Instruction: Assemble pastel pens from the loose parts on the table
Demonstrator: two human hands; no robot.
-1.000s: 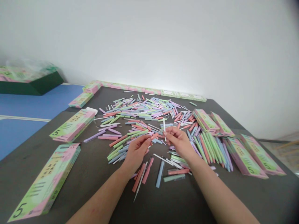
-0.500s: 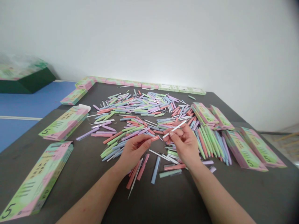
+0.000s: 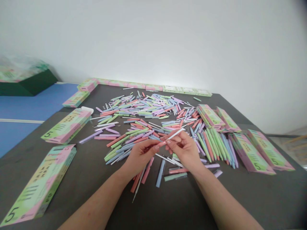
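In my left hand (image 3: 141,156) a red pen barrel (image 3: 162,144) is pinched between thumb and fingers, mostly covered by them. My right hand (image 3: 185,148) grips a thin white pen refill (image 3: 176,134), slanting up to the right. The refill's lower end meets the barrel's end between the two hands; whether it is inside cannot be made out. Below the hands lie a blue pen barrel (image 3: 160,174), a pale green one (image 3: 176,177) and several red ones with a white refill (image 3: 138,183). Green pens (image 3: 214,145) lie side by side right of my right hand.
Loose pastel pens and parts (image 3: 146,105) cover the middle of the dark table (image 3: 168,210). Printed boxes stand at left (image 3: 40,179), at right (image 3: 251,153) and along the back edge (image 3: 153,88). A dark green bin (image 3: 28,83) sits on a blue surface (image 3: 21,107).
My hands have come together. The white refill has moved down and left, its lower end now at the red barrel, which was apart from it before.
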